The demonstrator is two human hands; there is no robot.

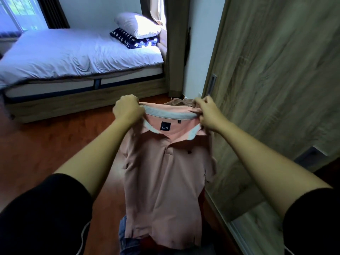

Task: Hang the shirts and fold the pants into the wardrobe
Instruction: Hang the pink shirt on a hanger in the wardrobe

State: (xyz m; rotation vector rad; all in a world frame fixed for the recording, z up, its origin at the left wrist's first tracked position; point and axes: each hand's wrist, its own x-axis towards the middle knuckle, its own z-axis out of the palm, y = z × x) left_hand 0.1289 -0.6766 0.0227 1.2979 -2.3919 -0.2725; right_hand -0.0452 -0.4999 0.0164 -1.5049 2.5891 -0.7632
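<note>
Left hand (127,107) and right hand (207,115) pinch the pink shirt (165,172) collar, fingers curled; clothes (127,240) beneath mostly hidden.

Dim room, daylight only from the back

The window (18,11) top left and a gap in the curtain (173,43) blow out the white pillow (138,24) and tint the bed (73,50) blueish. The shirt (165,172) sits in flat shade, and the wardrobe door (276,89) bows and smears near the right edge.
</note>
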